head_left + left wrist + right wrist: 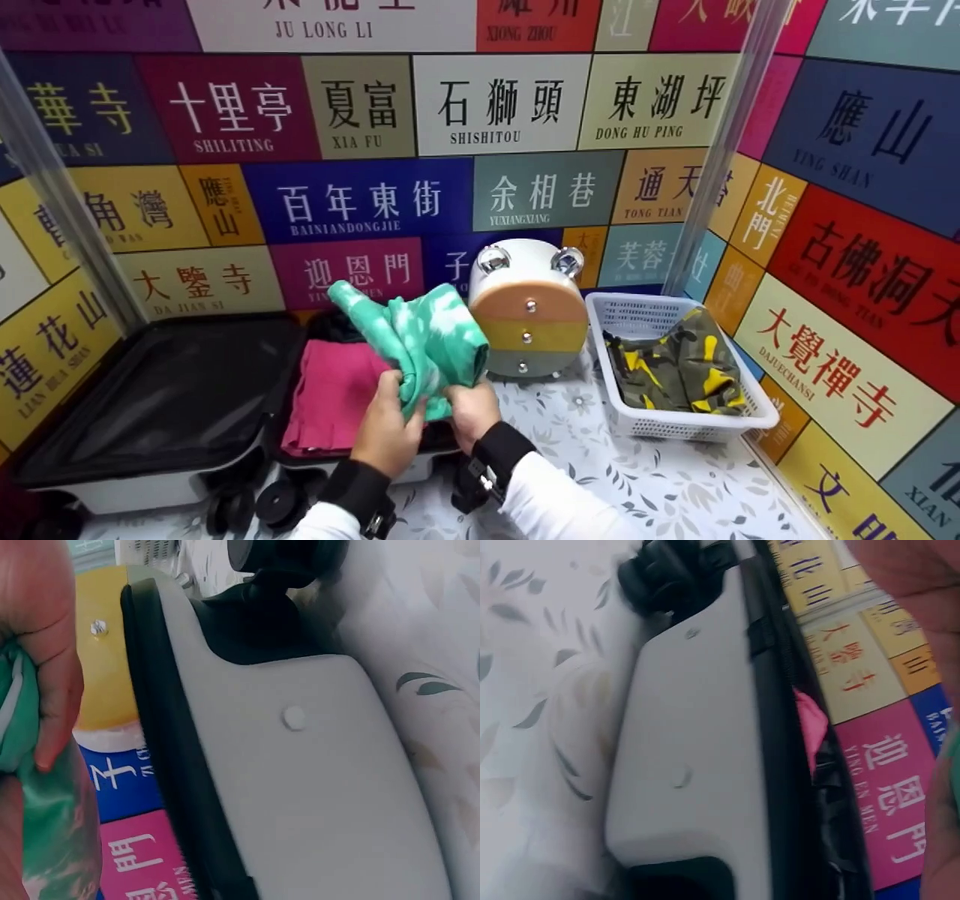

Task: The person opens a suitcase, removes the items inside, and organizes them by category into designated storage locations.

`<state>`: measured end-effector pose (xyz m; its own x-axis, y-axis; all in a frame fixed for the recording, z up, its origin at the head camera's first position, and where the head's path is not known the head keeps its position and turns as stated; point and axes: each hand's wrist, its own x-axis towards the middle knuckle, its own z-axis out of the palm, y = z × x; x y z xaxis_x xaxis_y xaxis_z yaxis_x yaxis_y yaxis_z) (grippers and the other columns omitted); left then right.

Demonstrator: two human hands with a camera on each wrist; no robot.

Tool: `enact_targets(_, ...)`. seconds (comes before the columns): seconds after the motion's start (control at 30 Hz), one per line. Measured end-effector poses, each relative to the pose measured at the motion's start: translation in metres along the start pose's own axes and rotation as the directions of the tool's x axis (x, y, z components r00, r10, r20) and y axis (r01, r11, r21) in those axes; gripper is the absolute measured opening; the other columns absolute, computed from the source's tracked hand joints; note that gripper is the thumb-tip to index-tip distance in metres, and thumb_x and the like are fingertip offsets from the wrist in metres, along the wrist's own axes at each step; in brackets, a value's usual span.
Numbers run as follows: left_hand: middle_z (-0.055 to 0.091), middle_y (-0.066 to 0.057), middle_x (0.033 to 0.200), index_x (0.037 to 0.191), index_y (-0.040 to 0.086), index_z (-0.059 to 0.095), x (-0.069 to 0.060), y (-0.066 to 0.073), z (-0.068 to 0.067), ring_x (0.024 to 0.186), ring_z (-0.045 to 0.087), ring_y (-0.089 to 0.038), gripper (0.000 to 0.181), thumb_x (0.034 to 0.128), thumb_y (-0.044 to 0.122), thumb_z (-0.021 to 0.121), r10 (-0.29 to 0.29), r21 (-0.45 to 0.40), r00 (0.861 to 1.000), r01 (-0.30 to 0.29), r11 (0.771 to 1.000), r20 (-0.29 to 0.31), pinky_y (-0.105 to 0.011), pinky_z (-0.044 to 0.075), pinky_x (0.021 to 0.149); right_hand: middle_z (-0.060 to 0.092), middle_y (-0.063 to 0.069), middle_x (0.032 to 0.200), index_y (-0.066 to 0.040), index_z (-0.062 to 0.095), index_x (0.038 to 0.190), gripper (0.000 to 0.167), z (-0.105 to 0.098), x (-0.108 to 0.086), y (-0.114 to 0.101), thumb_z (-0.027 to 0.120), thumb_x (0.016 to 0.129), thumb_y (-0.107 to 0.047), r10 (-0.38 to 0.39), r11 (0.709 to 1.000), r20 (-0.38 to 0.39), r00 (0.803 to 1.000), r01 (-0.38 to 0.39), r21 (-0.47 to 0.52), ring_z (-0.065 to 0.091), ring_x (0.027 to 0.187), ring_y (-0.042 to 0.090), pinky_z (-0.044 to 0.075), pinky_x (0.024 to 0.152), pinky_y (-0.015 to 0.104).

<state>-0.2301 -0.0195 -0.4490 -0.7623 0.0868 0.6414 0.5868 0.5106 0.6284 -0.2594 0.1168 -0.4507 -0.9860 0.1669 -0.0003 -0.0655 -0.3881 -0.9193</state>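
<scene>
Green cloth (442,337), white-patched, bunched, is held up by both hands over the right half of the open case (161,390), in front of the cabinet's left edge. Its lower edge is pinched by the left hand (390,429), thumb and fingers closed on the fabric; the curled fingers are also shown in the left wrist view. It is gripped at the lower right corner by the right hand (474,412), fingers bent in; in the right wrist view that hand is mostly cut off, with only a sliver of green shown. Whether the case is touched by the cloth cannot be told.

Pink cloth (334,397) is laid in the case's right half, partly covered by the green one. The left half is faced with a black panel. Behind and to the right, a white cabinet (529,337) is fronted by three coloured drawers. Further right, camo cloth (675,367) is held in a white basket (675,427). All are set on a leaf-patterned cover (555,450).
</scene>
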Motion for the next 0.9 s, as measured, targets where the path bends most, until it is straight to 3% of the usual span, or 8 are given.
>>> enact_targets(0.2, 0.064, -0.014, 0.114, 0.130, 0.000, 0.049, 0.000, 0.008, 0.004, 0.097, 0.068, -0.027, 0.047, 0.0943, 0.014, 0.076, 0.067, 0.068, 0.997, -0.069, 0.995, 0.025, -0.047, 0.059, 0.085, 0.069, 0.016, 0.110, 0.011, 0.056, 0.129, 0.050, -0.014, 0.003, -0.021, 0.057, 0.079, 0.010, -0.044, 0.999, -0.144, 0.989, 0.040, -0.032, 0.065, 0.093, 0.023, 0.058, 0.080, 0.033)
enact_targets(0.37, 0.056, -0.020, 0.142, 0.142, 0.003, 0.046, 0.000, 0.011, 0.004, 0.108, 0.070, -0.032, 0.062, 0.0938, 0.028, 0.077, 0.101, 0.098, 0.990, -0.110, 0.989, 0.093, -0.049, 0.061, 0.089, 0.065, 0.018, 0.119, 0.010, 0.052, 0.132, 0.050, -0.033, 0.009, -0.043, 0.060, 0.083, 0.008, -0.059, 0.998, -0.201, 0.978, 0.054, -0.032, 0.062, 0.102, 0.027, 0.056, 0.087, 0.035)
enact_targets(0.5, 0.045, -0.020, 0.160, 0.148, 0.006, 0.044, 0.000, 0.008, -0.001, 0.118, 0.068, -0.042, 0.067, 0.0960, 0.036, 0.074, 0.019, 0.104, 0.987, -0.036, 0.994, 0.161, -0.056, 0.060, 0.093, 0.064, 0.014, 0.110, 0.008, 0.051, 0.132, 0.045, -0.054, 0.013, -0.066, 0.061, 0.088, 0.005, -0.058, 0.998, -0.228, 0.972, 0.052, -0.031, 0.063, 0.094, 0.023, 0.057, 0.080, 0.031)
enact_targets(0.57, 0.042, -0.018, 0.164, 0.151, 0.008, 0.044, 0.000, 0.003, -0.006, 0.113, 0.070, -0.042, 0.068, 0.0972, 0.039, 0.073, -0.045, 0.125, 0.981, 0.022, 0.992, 0.187, -0.056, 0.061, 0.089, 0.065, 0.010, 0.097, 0.007, 0.051, 0.126, 0.036, -0.066, 0.013, -0.079, 0.060, 0.091, 0.005, -0.040, 0.999, -0.227, 0.973, 0.041, 0.001, 0.065, 0.080, 0.019, 0.058, 0.069, 0.029)
enact_targets(0.63, 0.040, -0.019, 0.165, 0.152, 0.007, 0.044, 0.000, -0.007, -0.013, 0.122, 0.066, -0.043, 0.070, 0.0975, 0.041, 0.073, -0.087, 0.158, 0.976, 0.055, 0.986, 0.199, -0.057, 0.058, 0.097, 0.065, 0.005, 0.084, 0.005, 0.052, 0.118, 0.023, -0.078, 0.011, -0.094, 0.058, 0.095, 0.005, -0.020, 0.999, -0.220, 0.975, 0.027, 0.028, 0.064, 0.066, 0.015, 0.058, 0.060, 0.027)
enact_targets(0.73, 0.042, -0.022, 0.164, 0.152, 0.005, 0.046, 0.000, -0.023, -0.024, 0.135, 0.058, -0.045, 0.073, 0.0963, 0.042, 0.075, -0.147, 0.237, 0.969, 0.098, 0.967, 0.198, -0.061, 0.048, 0.111, 0.064, 0.002, 0.076, 0.001, 0.052, 0.109, 0.011, -0.099, 0.009, -0.115, 0.055, 0.099, 0.004, -0.011, 0.997, -0.231, 0.973, 0.028, 0.072, 0.064, 0.059, 0.014, 0.058, 0.057, 0.027)
enact_targets(0.87, 0.045, -0.027, 0.160, 0.150, -0.001, 0.048, 0.000, -0.044, -0.041, 0.150, 0.040, -0.050, 0.074, 0.0956, 0.042, 0.075, -0.202, 0.345, 0.963, 0.132, 0.929, 0.177, -0.067, 0.024, 0.126, 0.062, -0.002, 0.078, -0.001, 0.056, 0.106, 0.005, -0.131, 0.008, -0.144, 0.057, 0.101, -0.002, -0.030, 0.998, -0.274, 0.961, 0.044, 0.047, 0.061, 0.063, 0.011, 0.056, 0.062, 0.024)
enact_targets(0.9, 0.046, -0.028, 0.159, 0.150, -0.002, 0.048, -0.001, -0.048, -0.045, 0.150, 0.038, -0.052, 0.075, 0.0957, 0.042, 0.075, -0.217, 0.368, 0.961, 0.142, 0.919, 0.171, -0.068, 0.021, 0.126, 0.062, -0.004, 0.077, -0.001, 0.058, 0.105, 0.005, -0.141, 0.007, -0.151, 0.060, 0.101, -0.005, -0.042, 0.999, -0.304, 0.952, 0.043, -0.004, 0.060, 0.064, 0.009, 0.055, 0.063, 0.022)
